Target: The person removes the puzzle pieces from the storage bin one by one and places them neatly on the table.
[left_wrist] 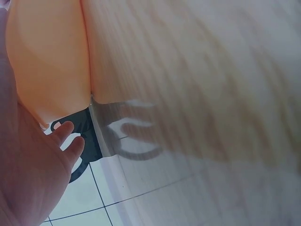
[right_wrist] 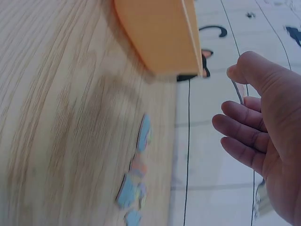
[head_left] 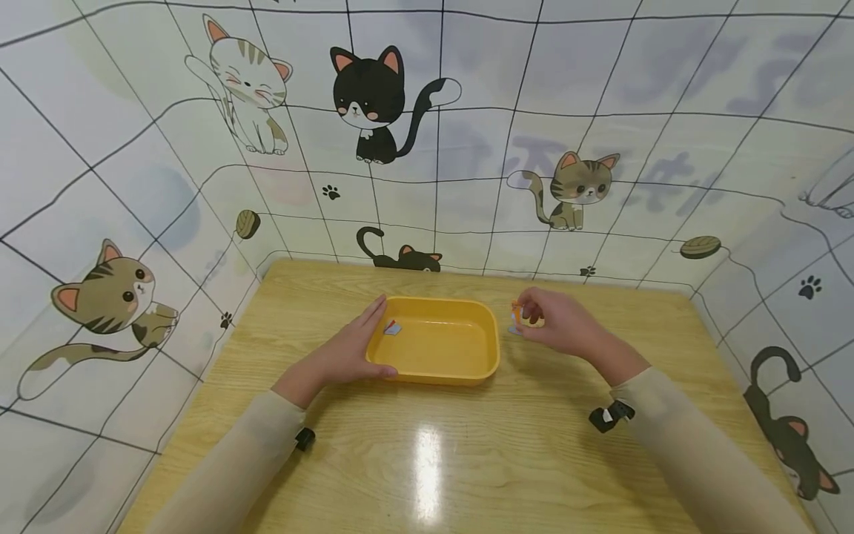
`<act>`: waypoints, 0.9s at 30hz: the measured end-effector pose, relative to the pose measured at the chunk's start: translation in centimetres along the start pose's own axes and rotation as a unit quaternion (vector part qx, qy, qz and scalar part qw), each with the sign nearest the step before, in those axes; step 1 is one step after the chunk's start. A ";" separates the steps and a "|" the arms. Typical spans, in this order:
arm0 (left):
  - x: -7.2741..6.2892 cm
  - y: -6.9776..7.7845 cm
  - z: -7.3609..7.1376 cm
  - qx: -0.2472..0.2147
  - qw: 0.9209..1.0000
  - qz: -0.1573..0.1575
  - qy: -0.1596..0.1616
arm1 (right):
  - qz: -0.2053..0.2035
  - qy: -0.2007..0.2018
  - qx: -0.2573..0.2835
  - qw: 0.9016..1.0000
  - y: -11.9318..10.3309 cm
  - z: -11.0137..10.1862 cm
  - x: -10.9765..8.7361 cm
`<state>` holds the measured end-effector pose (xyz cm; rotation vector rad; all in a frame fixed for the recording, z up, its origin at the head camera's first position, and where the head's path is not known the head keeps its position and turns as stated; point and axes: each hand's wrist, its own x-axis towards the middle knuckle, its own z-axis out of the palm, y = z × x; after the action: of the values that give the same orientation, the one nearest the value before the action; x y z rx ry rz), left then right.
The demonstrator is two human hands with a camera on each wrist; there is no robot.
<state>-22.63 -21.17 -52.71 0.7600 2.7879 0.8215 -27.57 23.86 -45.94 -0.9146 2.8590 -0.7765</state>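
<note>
A yellow tray [head_left: 434, 377] sits on the wooden table. My left hand [head_left: 347, 348] rests along its left end, fingers fairly straight, with the thumb by the front rim; the left wrist view shows this hand beside the tray's wall [left_wrist: 51, 56]. To the right of the tray is my right hand [head_left: 560, 322]. In the right wrist view its thumb and a finger pinch a thin flat piece [right_wrist: 240, 89], seen nearly edge-on. Under that hand lie several small flat printed pieces [right_wrist: 127, 192] in blue and orange, like puzzle pieces. A little blue-and-red piece [head_left: 393, 328] is inside the tray at the left.
The wooden table [head_left: 373, 460] reaches back to a sheet wall [head_left: 480, 141] printed with cats and grid lines. Similar printed sheets stand at the left and right sides. A black wrist camera [head_left: 610, 417] is strapped by the right cuff.
</note>
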 end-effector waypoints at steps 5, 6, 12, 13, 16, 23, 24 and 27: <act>0.0 0.0 0.0 -0.003 1.000 -0.005 -0.002 | 0.040 0.000 -0.009 0.999 1.6 -0.9 -1.5; 0.0 0.0 0.0 -0.002 1.000 -0.007 -0.002 | 0.044 0.000 -0.014 0.999 2.0 -1.0 -1.7; -0.1 -0.1 0.0 0.002 1.000 -0.003 0.000 | 0.056 0.007 -0.038 0.998 3.6 -1.7 -3.1; -0.1 -0.1 0.0 0.002 1.000 -0.003 -0.001 | 0.061 0.006 -0.039 0.997 3.8 -1.8 -3.2; -0.1 -0.1 -0.1 -0.001 1.000 -0.005 -0.001 | 0.076 0.006 -0.038 0.996 4.3 -2.1 -3.7; 0.0 -0.1 0.1 0.001 1.000 -0.008 -0.002 | 0.096 0.011 -0.028 0.995 5.7 -2.8 -5.0; 0.0 -0.2 0.2 0.000 1.000 -0.008 -0.003 | 0.099 0.013 -0.027 0.995 5.8 -2.8 -5.2; 0.0 -0.2 0.1 -0.002 1.000 -0.006 -0.003 | 0.109 0.017 -0.029 0.994 6.4 -2.9 -5.8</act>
<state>-22.65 -21.23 -52.93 0.7436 2.7815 0.8212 -26.68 32.83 -47.07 -0.5863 2.9582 -0.6943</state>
